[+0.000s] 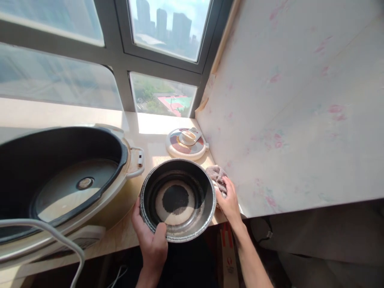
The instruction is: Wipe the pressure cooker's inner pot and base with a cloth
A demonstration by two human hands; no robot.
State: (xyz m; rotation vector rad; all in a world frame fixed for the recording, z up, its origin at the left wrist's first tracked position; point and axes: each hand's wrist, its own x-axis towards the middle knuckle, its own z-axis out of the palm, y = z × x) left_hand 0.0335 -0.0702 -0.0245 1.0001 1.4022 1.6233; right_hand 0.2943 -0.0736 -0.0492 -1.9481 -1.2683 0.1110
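Observation:
A dark inner pot (178, 199) with a pale patch and a dark spot on its bottom stands at the front edge of the sill. My left hand (151, 240) grips its near rim, thumb inside the pot. My right hand (228, 199) is at the pot's right side, fingers closed on a crumpled greyish cloth (217, 176) pressed against the outer wall.
A large open cooker body (60, 180) with a side handle (136, 161) fills the left. A white cable (51, 236) curves across its front. A round lid (186, 143) lies behind the pot near the window. A papered wall (300, 112) closes the right side.

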